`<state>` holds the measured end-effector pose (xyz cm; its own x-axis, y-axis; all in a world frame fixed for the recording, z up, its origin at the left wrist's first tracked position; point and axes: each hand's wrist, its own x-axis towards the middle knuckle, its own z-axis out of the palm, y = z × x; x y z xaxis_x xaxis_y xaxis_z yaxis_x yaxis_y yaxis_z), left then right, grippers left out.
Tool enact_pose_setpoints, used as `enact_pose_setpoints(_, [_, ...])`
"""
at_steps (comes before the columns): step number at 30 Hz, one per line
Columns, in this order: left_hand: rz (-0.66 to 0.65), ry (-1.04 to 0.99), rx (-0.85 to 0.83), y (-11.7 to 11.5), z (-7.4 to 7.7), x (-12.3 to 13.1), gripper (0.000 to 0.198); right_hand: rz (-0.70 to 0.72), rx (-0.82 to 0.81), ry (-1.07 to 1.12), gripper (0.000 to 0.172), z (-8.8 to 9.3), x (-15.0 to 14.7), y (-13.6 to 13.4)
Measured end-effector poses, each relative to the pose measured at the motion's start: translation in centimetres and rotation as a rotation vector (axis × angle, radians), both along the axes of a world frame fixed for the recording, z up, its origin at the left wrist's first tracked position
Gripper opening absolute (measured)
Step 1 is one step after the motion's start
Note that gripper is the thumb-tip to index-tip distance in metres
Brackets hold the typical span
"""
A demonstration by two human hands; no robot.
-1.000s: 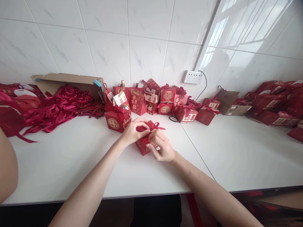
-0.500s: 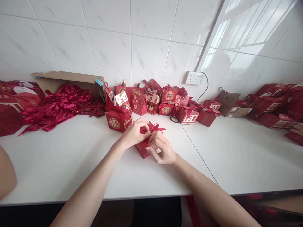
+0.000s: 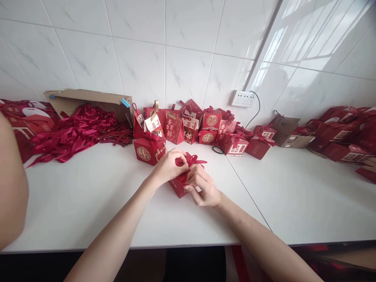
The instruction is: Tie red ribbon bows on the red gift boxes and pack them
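Note:
A small red gift box [image 3: 176,188] rests on the white table, partly covered by my hands. On its top a red ribbon [image 3: 194,159] forms a loop with a tail pointing right. My left hand [image 3: 172,165] is closed at the upper left of the box, thumb and fingers pinching the ribbon. At the box's right side my right hand [image 3: 202,186] is closed too, its thumb and forefinger pinching a lower part of the ribbon. The knot between the hands is mostly hidden.
Behind stand a red box with a gold emblem [image 3: 149,150] and several decorated boxes [image 3: 190,127]. Loose ribbons [image 3: 69,135] spill from a cardboard box [image 3: 88,94] at left. A person's arm [image 3: 11,184] enters at left. Red boxes [image 3: 337,133] are piled at right, near another hand [image 3: 370,162].
The view has shifted slightly. The other person's arm at left reaches further into view. My hands keep nearly the same pose on the ribbon.

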<state>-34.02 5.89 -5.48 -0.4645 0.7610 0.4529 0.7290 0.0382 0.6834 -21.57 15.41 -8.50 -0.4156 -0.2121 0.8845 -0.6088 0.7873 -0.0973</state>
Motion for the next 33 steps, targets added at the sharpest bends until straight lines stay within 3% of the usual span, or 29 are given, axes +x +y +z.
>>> enact_pose_setpoints(12, [-0.001, -0.012, 0.012, 0.1, -0.2, -0.1, 0.007, -0.003, 0.082, 0.041, 0.014, 0.2, 0.1, -0.4])
enact_pose_setpoints(16, [-0.024, -0.004, 0.025, 0.2, -0.3, -0.3, 0.008, 0.057, 0.067, 0.037, 0.013, 0.7, 0.5, 0.0])
enact_pose_setpoints(18, [-0.052, -0.011, 0.03, 0.1, -0.3, -0.4, 0.007, 0.025, -0.075, 0.03, 0.02, 1.3, 0.7, 1.2])
enact_pose_setpoints(20, [-0.082, -0.024, 0.034, -0.1, -0.2, -0.4, 0.007, -0.161, -0.327, -0.02, 0.033, 1.9, 0.9, 3.0])
enact_pose_setpoints(23, [-0.117, -0.026, 0.015, -0.4, -0.1, -0.4, 0.009, -0.442, -0.664, -0.426, 0.048, 2.5, 0.8, 5.7])
enact_pose_setpoints(25, [-0.134, -0.004, 0.006, -0.6, 0.0, -0.3, 0.009, -0.393, -0.78, -0.801, 0.054, 2.7, 0.7, 6.6])
enact_pose_setpoints(27, [-0.144, 0.018, 0.013, -0.6, 0.1, -0.4, 0.01, -0.262, -0.82, -1.032, 0.05, 2.8, 0.7, 6.8])
enact_pose_setpoints(33, [-0.133, 0.029, 0.018, -0.3, -0.1, -0.5, 0.009, 0.009, -0.851, -1.062, 0.038, 3.5, 1.3, 6.1])
